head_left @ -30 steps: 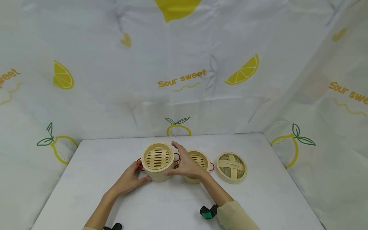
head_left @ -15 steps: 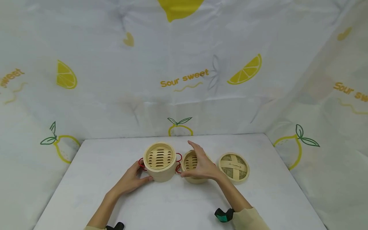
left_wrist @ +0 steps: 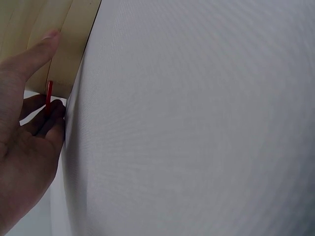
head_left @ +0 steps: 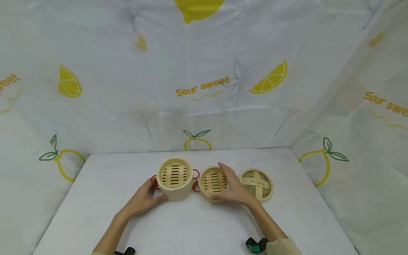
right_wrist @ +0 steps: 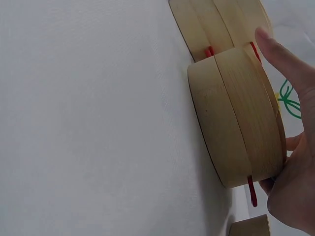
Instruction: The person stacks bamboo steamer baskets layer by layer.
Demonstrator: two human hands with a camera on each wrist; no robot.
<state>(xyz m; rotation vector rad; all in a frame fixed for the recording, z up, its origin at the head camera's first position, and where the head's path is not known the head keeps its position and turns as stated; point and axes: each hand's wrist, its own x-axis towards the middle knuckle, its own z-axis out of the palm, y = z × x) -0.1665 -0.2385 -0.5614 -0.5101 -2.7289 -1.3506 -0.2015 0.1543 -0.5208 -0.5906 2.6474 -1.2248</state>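
A stack of bamboo steamer baskets (head_left: 174, 177) with slatted tops and red side handles stands left of the table's middle. My left hand (head_left: 142, 200) holds it from the left, thumb along the front wall and fingers behind by the red handle (left_wrist: 48, 98). Just right of it is a lower bamboo steamer (head_left: 213, 181), also with red handles. Over its right side my right hand (head_left: 235, 188) is spread, thumb by the front rim and fingers toward the back. In the right wrist view the thumb stands off the wall of this steamer (right_wrist: 236, 118).
A round bamboo lid (head_left: 256, 182) with crossed woven strips lies to the right of the steamers, behind the right hand. White cloth covers the table (head_left: 178, 230), and a lemon-print curtain (head_left: 127, 106) hangs along its back and sides.
My right hand has left the tall steamer stack, moved right and come down around the lower steamer. My left hand has stayed at the stack.
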